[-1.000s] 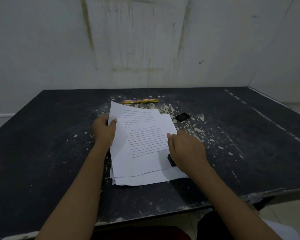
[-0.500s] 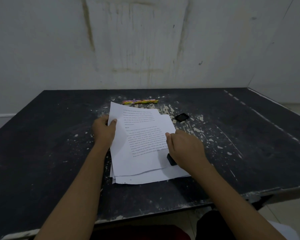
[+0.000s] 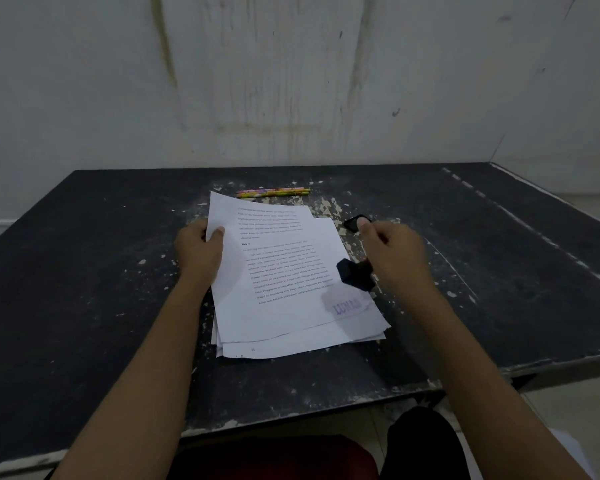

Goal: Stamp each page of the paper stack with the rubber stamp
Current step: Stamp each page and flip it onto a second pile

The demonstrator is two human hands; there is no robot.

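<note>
Rubber stamp (image 3: 355, 275) up off the paper now, hanging tilted just over the right edge of the paper stack (image 3: 291, 344). Half a second ago, pressed down on the lower right corner of the top page (image 3: 278, 271). Held in the right hand (image 3: 392, 251), grip closed round the black body, forefinger stretched out away from the stack. Lifted and drawn to the right since that pressing.

Left on that corner of the top page: a purple imprint (image 3: 347, 306) reading LUNAS, covered by the hand before, bare to view now.

Stack flat on the dark tabletop (image 3: 84, 271), sheets unevenly squared, lower ones peeking out along the near edge. No shift there since a second ago.

Left hand (image 3: 198, 251) at the stack's left edge, same spot as before, grip pinching the top page, thumb on its face, far left corner of the sheet raised and curling.

Beyond the stack's far edge, coloured pencils (image 3: 273, 192) side by side, unmoved. Off the stack's far right corner, a small black object (image 3: 352, 224), partly hidden behind the right forefinger; touching or not, cannot tell. White chipped flecks in the tabletop paint all round the stack.
</note>
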